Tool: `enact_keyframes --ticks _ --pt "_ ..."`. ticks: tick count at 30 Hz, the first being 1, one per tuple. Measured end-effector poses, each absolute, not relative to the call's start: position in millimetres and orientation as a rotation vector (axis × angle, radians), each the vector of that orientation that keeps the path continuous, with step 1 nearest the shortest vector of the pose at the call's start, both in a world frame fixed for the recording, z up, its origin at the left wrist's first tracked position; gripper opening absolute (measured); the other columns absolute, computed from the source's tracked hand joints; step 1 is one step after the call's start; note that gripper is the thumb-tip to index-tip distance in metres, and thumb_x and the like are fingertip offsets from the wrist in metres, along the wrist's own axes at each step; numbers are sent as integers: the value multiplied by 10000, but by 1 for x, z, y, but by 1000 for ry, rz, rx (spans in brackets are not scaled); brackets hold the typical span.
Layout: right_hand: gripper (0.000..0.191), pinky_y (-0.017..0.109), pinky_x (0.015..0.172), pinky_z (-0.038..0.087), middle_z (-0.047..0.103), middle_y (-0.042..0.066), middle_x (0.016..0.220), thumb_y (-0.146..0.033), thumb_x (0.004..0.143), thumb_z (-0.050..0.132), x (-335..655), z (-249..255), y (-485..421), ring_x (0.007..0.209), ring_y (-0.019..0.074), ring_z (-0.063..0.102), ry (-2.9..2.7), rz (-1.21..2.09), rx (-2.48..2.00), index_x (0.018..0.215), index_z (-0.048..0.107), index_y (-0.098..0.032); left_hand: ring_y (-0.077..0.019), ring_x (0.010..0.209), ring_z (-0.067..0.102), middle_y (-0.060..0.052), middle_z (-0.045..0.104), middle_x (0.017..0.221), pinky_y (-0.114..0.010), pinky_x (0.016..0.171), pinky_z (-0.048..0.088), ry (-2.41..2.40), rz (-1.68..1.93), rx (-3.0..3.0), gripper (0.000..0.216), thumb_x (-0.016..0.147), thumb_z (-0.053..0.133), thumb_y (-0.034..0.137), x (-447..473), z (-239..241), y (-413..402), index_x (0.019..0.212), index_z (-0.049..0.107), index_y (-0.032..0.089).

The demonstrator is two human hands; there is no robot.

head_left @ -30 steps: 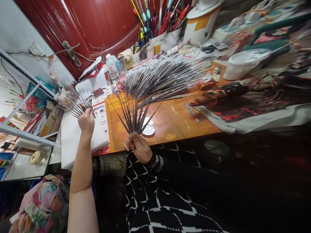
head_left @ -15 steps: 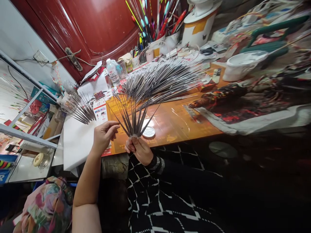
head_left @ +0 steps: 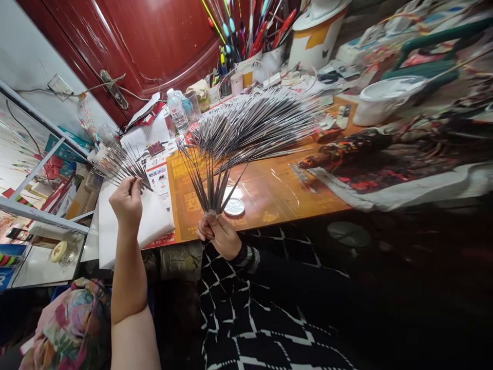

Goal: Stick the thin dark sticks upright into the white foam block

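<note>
My right hand is closed round the base of a big fan of thin grey sticks, held upright over the front edge of the orange table. My left hand is raised at the left, its fingers pinched on one thin grey stick at the near end of a smaller pile of the same sticks. That pile lies on a white foam sheet at the table's left end.
A small round white lid lies on the table by my right hand. At the back stand a water bottle, cups of coloured brushes and a white bowl. A metal shelf stands at the left, and patterned cloth lies at the right.
My left hand went from the small pile to the fan in my right hand, pinched there, then swung back left and up to the pile. The right hand stayed put.
</note>
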State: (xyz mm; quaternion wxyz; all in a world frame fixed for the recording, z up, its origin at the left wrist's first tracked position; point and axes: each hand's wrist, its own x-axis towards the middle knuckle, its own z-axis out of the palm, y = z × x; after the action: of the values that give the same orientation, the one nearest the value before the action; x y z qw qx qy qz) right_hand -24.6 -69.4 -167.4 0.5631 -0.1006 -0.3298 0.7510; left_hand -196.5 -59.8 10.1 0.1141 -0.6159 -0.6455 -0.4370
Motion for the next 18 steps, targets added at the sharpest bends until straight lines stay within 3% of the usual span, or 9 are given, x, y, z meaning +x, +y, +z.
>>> enact_keyframes --ticks 6,18 --pt "446 251 529 380 289 -61 556 -559 926 600 -25 -169 -68 485 64 294 -770 1782 -217 748 458 -175 -151 709 603 -35 667 746 -241 702 403 -1936 -862 -1648 189 931 549 319 -236 -8 -24 860 664 187" --pt "436 257 538 407 304 -61 553 -531 927 614 -25 -170 -68 487 60 315 -744 1783 -213 737 476 -164 -151 729 620 -40 708 786 -234 692 397 -1936 -855 -1666 201 939 538 300 -246 -36 -8 861 685 188"
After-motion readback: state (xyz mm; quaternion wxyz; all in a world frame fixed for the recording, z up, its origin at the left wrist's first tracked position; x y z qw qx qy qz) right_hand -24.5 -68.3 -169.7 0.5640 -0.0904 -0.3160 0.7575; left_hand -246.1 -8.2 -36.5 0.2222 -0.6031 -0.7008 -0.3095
